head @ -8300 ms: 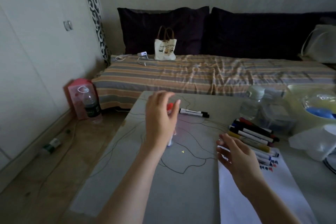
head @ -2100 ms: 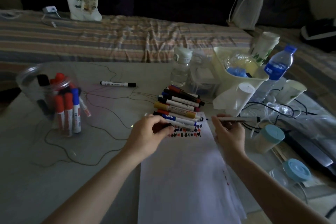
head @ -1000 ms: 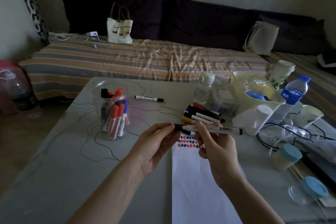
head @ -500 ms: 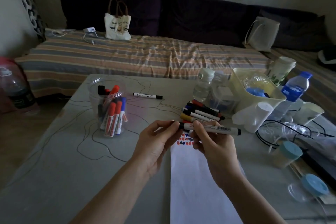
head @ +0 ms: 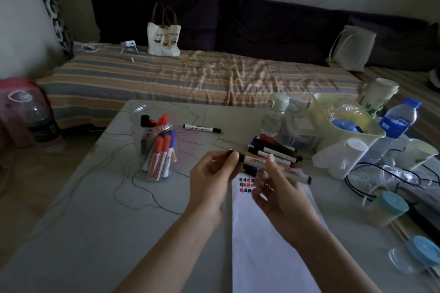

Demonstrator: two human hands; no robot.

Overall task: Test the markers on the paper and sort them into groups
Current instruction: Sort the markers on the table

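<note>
- Bed (head: 190, 78) is stretching across the back under a striped cover, with dark cushions (head: 214, 14) leaning along the wall and a tote (head: 163, 35) standing on it.
- Table (head: 95, 221) is filling the foreground in front of me, grey, with thin dark lines running over it.
- Paper (head: 266, 245) is lying flat on the table under my forearms, showing rows of small red and blue marks near its far end.
- Bin (head: 345, 123) is sitting to the right, pale yellow, beside water bottles and cups.
- Jar (head: 154, 145) is standing left of my hands, clear, holding red, blue and black markers upright.
- Pile (head: 273, 152) of markers is lying just beyond the paper's far end, side by side.
- My right hand (head: 281, 195) is gripping the marker (head: 273, 166) by its barrel, holding it level above the paper's far end.
- My left hand (head: 212, 181) is pinching the black cap at the marker's left end between thumb and fingers.
- One black marker (head: 202, 128) is lying alone beyond the jar.
</note>
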